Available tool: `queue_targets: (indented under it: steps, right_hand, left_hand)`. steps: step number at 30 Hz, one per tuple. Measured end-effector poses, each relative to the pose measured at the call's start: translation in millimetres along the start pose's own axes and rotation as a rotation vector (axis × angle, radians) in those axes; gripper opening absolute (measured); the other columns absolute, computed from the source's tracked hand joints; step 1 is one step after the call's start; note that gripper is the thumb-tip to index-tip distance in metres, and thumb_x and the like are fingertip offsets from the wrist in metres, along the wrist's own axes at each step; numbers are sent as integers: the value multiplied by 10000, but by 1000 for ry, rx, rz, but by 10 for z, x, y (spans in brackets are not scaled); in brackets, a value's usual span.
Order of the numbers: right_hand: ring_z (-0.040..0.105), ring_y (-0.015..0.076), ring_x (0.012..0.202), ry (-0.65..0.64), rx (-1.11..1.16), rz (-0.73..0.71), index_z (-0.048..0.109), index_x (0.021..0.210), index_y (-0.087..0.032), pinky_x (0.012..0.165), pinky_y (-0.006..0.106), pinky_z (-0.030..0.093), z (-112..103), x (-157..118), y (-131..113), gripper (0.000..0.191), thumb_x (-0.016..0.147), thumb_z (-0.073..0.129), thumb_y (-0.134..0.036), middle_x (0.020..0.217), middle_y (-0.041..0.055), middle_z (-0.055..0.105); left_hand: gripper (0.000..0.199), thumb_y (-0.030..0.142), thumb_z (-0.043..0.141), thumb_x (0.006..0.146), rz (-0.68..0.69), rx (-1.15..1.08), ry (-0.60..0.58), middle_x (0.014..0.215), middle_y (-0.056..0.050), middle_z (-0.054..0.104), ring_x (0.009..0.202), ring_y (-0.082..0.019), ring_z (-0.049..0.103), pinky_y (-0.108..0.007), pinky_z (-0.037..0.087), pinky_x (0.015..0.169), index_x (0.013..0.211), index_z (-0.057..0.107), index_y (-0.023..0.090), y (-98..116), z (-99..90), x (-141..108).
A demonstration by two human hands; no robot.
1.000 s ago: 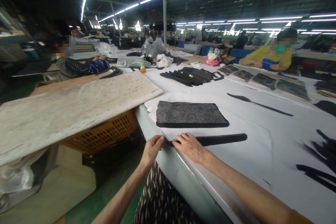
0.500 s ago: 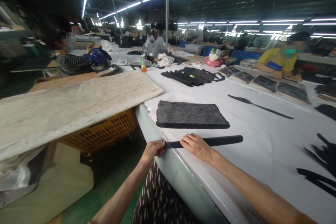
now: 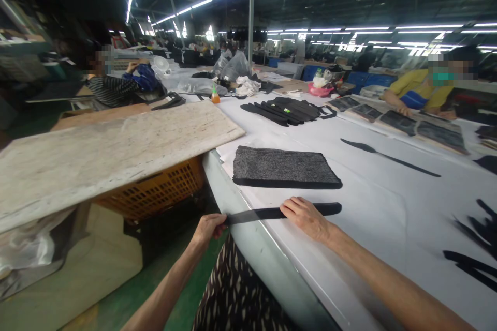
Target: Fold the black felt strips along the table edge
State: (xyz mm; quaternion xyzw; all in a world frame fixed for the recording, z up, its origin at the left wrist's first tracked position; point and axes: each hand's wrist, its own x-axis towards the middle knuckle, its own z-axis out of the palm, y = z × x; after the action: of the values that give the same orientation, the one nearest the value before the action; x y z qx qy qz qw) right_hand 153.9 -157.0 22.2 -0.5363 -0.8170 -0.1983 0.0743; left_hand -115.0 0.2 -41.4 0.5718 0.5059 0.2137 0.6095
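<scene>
A black fabric strip [image 3: 267,213] lies across the near edge of the white-topped table. Its left end, off the edge, is pinched between the thumb and fingers of my left hand [image 3: 209,227]. My right hand [image 3: 306,219] rests over the strip on the tabletop, fingers together and closed down on it; what the fingertips do underneath is hidden. To the right of that hand the strip's rounded end lies flat. Just beyond the strip is a stack of grey-black textured pieces [image 3: 285,165] with a black front border.
A stained pale board [image 3: 116,145] juts in from the left above an orange crate [image 3: 155,191]. Black pieces [image 3: 287,110], a long thin black piece [image 3: 388,155] and black strips [image 3: 471,266] lie on the table. Co-workers sit at left and right.
My left hand has moved left, and the strip has slid left with it, its far end now closer to my right hand. More of the strip spans the table edge.
</scene>
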Motion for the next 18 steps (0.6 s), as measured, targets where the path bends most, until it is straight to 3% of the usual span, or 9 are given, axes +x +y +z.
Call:
queue_targets:
  steps: [6,11,18]
  right_hand:
    - [464,179,736,15,-26,-51,588,866,-113,683,306,419,13,79,-22,208,840,432,23,794,43,517]
    - [456,167,728,52,-31,-85,585,841,-115,674,295,404,6,99,-35,224,860,407,20,776,39,511]
    - [444,164,720,46,-40,-106,580,827,-115,654,295,376,-38,96,-40,222,851,417,34,775,37,508]
  left_hand:
    - [401,531,670,509,-60,43,103,395,12,468,384,-99,392,-234,251,398,466,555,149,-302,-233,68]
    - [321,451,642,539,-128,69,187,400,11,462,385,-103,373,-241,236,394,459,527,163,-558,-436,80]
    - [237,355,608,636,-185,121,234,413,22,459,373,-109,372,-237,251,380,508,529,172,-772,-526,133]
